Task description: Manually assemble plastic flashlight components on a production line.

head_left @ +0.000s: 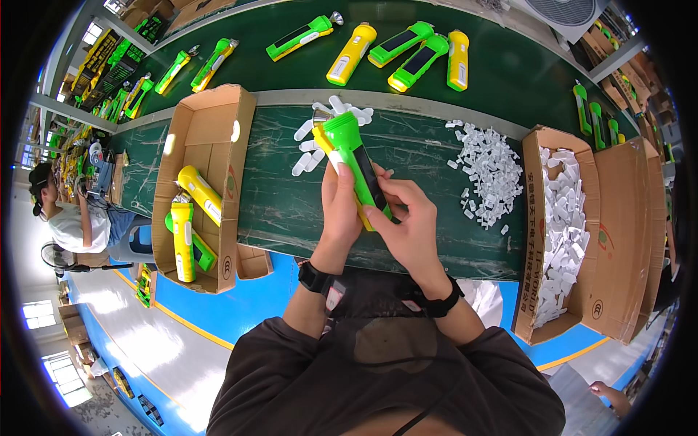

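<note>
Dark-brown top (291, 370): nearest, sleeves spread wide, body cut off by the lower edge.
Black wristbands (443, 300): one on each wrist.
Right grip (408, 216): clamped on the lower part of the green-and-yellow flashlight (368, 176), thumb near its butt; some fingertips are out of sight, and a pale bit beside them is hard to make out.
Left grip (340, 207): clamped on the flashlight's left side, thumb uppermost; the other fingers are mostly hidden behind it.
Flashlight's lie: held over the desk (283, 207), between both hands, green side and dark panel up; its wide head points away from the person and leftward, the long axis slanting down to the right. A silvery cup shows beside the head; whether the green and yellow shells fully meet, I cannot tell.
Oval white pieces (304, 161): on the desk beyond, partly covered by the flashlight.
Small white pieces (488, 174): heaped at the desk's right, too jumbled to count.
Left carton (207, 120): holds flashlights, one green one partly covered by a yellow.
Right carton (625, 225): holds more white pieces.
Green belt (509, 76): farther off, bearing flashlights pointing various ways.
Fan (563, 9): cut off at the top.
Seated co-worker (73, 225): far left, small.
</note>
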The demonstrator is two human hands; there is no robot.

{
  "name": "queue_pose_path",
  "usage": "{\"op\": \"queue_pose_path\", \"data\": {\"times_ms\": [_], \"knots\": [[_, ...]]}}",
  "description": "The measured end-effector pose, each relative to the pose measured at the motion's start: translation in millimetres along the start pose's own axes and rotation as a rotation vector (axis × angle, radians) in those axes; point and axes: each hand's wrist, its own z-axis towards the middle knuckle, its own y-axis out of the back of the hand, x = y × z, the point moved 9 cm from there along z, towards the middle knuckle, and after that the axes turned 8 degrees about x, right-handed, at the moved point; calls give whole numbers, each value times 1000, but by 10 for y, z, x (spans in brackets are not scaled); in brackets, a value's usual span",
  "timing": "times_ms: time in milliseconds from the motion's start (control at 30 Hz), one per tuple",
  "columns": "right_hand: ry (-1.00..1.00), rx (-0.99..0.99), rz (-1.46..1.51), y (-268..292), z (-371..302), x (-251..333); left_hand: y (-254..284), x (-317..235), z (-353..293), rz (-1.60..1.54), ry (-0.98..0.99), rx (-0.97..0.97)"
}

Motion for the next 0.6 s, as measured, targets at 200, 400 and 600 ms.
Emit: {"op": "queue_pose_path", "data": {"times_ms": [200,400,600], "knots": [[-62,-18,219,39,-18,-37,-19,38,5,-77,59,-43],[-51,-32,-24,56,-92,2,-74,71,-8,-48,21,20],[68,-32,-45,221,-202,91,-222,80,58,-3,-12,151]]}}
